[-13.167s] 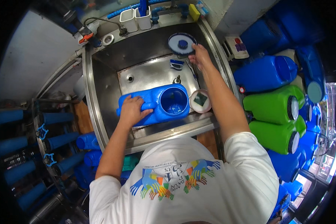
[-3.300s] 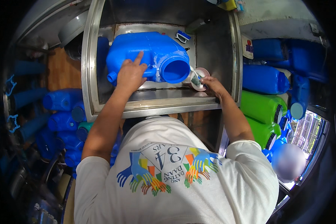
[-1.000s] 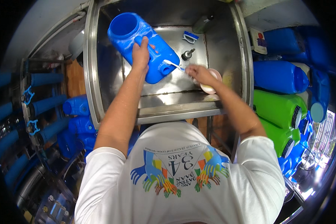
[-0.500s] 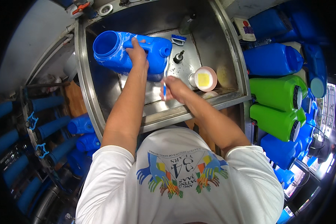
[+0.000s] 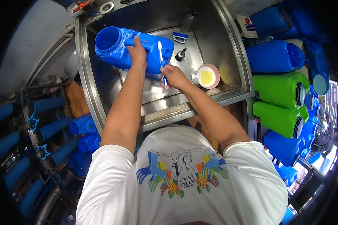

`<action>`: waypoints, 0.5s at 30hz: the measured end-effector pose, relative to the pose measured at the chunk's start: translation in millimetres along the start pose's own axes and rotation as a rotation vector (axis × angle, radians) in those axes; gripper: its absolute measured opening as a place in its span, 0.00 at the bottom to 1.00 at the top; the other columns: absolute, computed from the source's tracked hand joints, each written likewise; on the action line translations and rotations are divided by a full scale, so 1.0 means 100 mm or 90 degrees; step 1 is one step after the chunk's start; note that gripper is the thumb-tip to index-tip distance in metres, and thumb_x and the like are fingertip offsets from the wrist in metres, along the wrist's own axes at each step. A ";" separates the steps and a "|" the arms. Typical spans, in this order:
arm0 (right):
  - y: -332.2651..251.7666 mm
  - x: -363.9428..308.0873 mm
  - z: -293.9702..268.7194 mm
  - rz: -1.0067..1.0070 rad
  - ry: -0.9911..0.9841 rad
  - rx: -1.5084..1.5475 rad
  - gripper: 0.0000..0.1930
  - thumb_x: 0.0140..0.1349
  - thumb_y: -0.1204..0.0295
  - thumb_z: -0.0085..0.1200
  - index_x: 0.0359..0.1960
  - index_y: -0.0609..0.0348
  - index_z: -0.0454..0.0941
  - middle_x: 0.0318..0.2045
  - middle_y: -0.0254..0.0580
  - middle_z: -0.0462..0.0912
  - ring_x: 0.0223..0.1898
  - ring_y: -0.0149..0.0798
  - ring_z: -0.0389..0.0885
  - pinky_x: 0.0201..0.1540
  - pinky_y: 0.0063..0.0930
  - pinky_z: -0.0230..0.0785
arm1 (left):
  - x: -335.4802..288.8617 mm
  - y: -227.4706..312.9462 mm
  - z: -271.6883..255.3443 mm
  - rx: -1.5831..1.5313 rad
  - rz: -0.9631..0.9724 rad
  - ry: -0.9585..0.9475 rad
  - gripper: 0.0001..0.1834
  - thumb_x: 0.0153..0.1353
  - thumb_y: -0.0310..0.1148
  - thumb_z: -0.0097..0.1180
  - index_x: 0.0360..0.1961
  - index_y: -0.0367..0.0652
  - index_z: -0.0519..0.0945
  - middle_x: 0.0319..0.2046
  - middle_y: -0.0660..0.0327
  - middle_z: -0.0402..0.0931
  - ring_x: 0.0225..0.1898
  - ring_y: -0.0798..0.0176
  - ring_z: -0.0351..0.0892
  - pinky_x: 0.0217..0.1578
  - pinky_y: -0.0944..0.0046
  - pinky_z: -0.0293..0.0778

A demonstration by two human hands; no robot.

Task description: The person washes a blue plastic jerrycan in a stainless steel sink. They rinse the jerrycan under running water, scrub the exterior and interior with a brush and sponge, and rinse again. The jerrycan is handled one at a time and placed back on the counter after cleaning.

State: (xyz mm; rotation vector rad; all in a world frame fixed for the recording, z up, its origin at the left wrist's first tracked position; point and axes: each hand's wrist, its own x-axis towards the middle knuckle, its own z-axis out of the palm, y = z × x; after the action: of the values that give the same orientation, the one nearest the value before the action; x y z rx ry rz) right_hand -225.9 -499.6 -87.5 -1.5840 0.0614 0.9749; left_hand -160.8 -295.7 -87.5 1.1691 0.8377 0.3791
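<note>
A blue plastic jug (image 5: 152, 68) lies tilted on its side over the sink, its wide round mouth uncapped and facing left. Streaks of foam cling around its neck. My left hand (image 5: 138, 55) is closed around the jug's handle. In my right hand (image 5: 174, 77) is a slim white-and-blue brush (image 5: 161, 54), like a toothbrush, gripped by its lower end. The white head of this brush lies over the right end of the jug, beside the small side spout; whether it touches is hard to tell.
The steel sink (image 5: 165, 119) holds a pink bowl (image 5: 217, 74) with foam and a yellow sponge (image 5: 206, 77), a blue-and-white scrub brush (image 5: 180, 37), a small black-topped object (image 5: 180, 54) and a dark bottle (image 5: 189, 21). Green jugs (image 5: 276, 88) and blue jugs stand at right.
My right hand has moved up and slightly right, bringing the brush from the jug's right lower edge over its upper right surface. The jug has shifted only slightly.
</note>
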 end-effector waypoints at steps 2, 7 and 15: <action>0.07 -0.05 -0.19 -0.034 -0.028 -0.080 0.15 0.73 0.62 0.53 0.33 0.62 0.78 0.26 0.36 0.80 0.20 0.31 0.78 0.24 0.27 0.71 | 0.05 0.03 -0.09 0.036 -0.027 -0.023 0.26 0.74 0.46 0.51 0.59 0.34 0.67 0.41 0.51 0.81 0.42 0.59 0.81 0.45 0.60 0.78; -0.10 0.04 -0.69 -0.086 0.167 -0.474 0.17 0.67 0.56 0.56 0.39 0.58 0.86 0.31 0.49 0.85 0.35 0.46 0.85 0.42 0.38 0.75 | 0.14 0.17 -0.43 0.092 -0.020 -0.207 0.18 0.73 0.49 0.52 0.43 0.43 0.75 0.29 0.59 0.80 0.29 0.64 0.80 0.36 0.64 0.79; -0.76 0.26 -0.55 -0.255 0.006 -0.669 0.19 0.66 0.52 0.55 0.41 0.54 0.88 0.36 0.48 0.87 0.40 0.54 0.85 0.44 0.44 0.76 | 0.11 0.21 -0.49 0.165 -0.042 -0.227 0.22 0.73 0.48 0.51 0.52 0.39 0.74 0.33 0.57 0.80 0.32 0.63 0.80 0.40 0.63 0.77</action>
State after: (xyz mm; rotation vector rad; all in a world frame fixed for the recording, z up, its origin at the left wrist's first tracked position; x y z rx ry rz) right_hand -138.6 -511.7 -46.5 -2.4070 -0.8577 0.6879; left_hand -187.2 -248.7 -79.3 1.3949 0.6208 0.0021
